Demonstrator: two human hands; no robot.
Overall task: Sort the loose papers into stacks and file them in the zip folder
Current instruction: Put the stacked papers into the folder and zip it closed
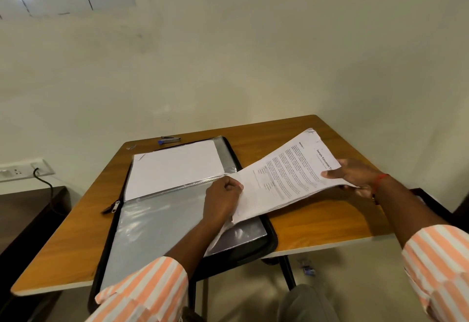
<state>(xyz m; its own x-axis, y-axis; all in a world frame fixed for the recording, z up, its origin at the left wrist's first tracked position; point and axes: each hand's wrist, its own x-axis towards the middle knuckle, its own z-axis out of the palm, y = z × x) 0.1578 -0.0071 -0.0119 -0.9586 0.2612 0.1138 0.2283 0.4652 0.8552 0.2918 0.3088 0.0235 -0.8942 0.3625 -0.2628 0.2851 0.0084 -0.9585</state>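
Note:
A black zip folder [269, 240] lies open on the wooden table [317, 222], its clear plastic sleeves [157, 228] showing. White sheets [175, 167] lie in its far half. My right hand [355, 177] grips the far end of a stack of printed papers [286, 179], thumb on top, holding it over the folder's right side. My left hand [223, 200] has curled fingers on the stack's near corner at a sleeve's edge. Whether it pinches paper, sleeve or both is unclear.
A blue-capped pen [169, 140] and a small clip [131, 147] lie at the table's far edge. The zip pull [114, 207] hangs left of the folder. A wall socket with a cable [38, 170] sits left, above a dark side table [22, 215].

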